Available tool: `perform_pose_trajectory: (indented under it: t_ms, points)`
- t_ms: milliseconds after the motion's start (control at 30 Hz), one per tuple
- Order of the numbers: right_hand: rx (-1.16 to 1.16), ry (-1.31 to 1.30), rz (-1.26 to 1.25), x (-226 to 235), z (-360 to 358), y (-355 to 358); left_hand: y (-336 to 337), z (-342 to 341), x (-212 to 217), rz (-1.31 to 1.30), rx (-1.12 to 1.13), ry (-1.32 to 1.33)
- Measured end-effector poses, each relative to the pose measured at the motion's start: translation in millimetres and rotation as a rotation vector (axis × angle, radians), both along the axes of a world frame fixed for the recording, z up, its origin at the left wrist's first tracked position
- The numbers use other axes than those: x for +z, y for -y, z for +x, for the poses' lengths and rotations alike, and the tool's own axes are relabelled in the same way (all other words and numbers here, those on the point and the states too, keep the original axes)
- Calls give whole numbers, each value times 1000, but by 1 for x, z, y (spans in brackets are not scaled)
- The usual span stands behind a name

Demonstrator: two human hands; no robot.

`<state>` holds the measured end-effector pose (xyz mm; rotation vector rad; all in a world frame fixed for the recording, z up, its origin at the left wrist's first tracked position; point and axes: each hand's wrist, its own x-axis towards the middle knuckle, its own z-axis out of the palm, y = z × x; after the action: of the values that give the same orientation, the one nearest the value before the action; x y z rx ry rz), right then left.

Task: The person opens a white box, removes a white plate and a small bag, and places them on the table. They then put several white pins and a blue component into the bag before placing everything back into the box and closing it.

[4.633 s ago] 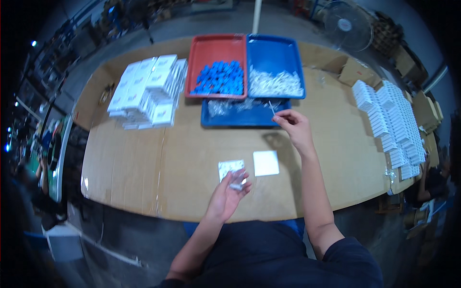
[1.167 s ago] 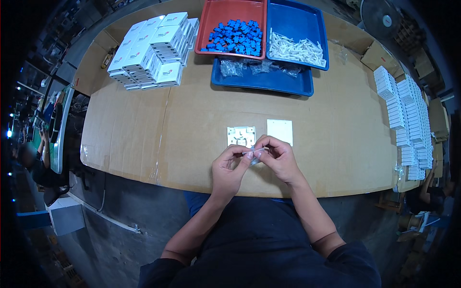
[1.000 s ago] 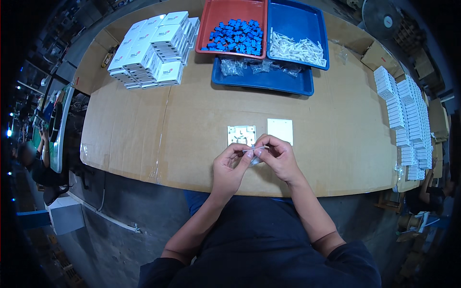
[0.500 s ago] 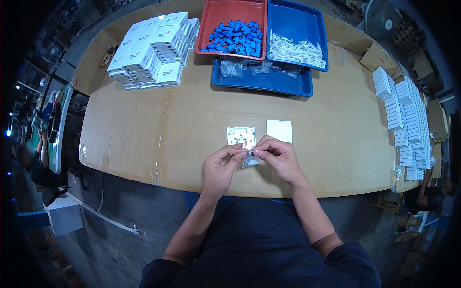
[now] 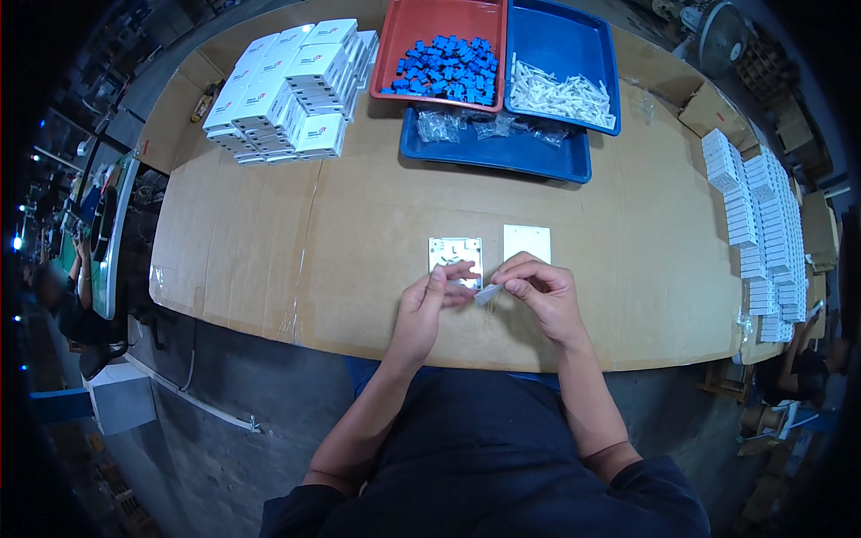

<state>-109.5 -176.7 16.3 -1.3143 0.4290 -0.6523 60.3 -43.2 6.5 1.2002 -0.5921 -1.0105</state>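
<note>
Between the thumb and fingers of my right hand [image 5: 549,298] is a small clear plastic bag [image 5: 487,294]; its contents are too small to make out. My left hand [image 5: 421,309] is open beside the bag, fingers spread apart and holding nothing visible. Behind my left fingers lies an open white plastic housing base [image 5: 456,245], partly covered by them, with moulded details inside. A flat white square cover [image 5: 527,240] rests to its right, just beyond my right hand.
White boxes [image 5: 260,99] are stacked at the far left. A red tray [image 5: 395,54] holds blue parts; a blue tray [image 5: 556,45] holds white pieces. Below them, another blue tray [image 5: 502,161] contains clear bags. Stacks of white housings [image 5: 758,215] line the right side. Other people work at both sides.
My hands have moved apart from their pinch together. The left fingers have opened and spread, while the bag stays in my right hand.
</note>
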Motion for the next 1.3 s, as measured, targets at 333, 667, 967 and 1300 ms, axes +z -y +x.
perform_pose_trajectory:
  t_ms: [333,667,967,1300]
  points:
    - [60,31,-108,4,-6,8,0,-7,-17,139,-137,-605]
    - [64,-150,118,8,5,-6,4,-14,-13,151,50,-410]
    - [31,-139,286,-9,13,-7,5,-15,-18,54,26,-263]
    - [69,-33,517,-7,17,-7,4,-12,-5,-44,66,-187]
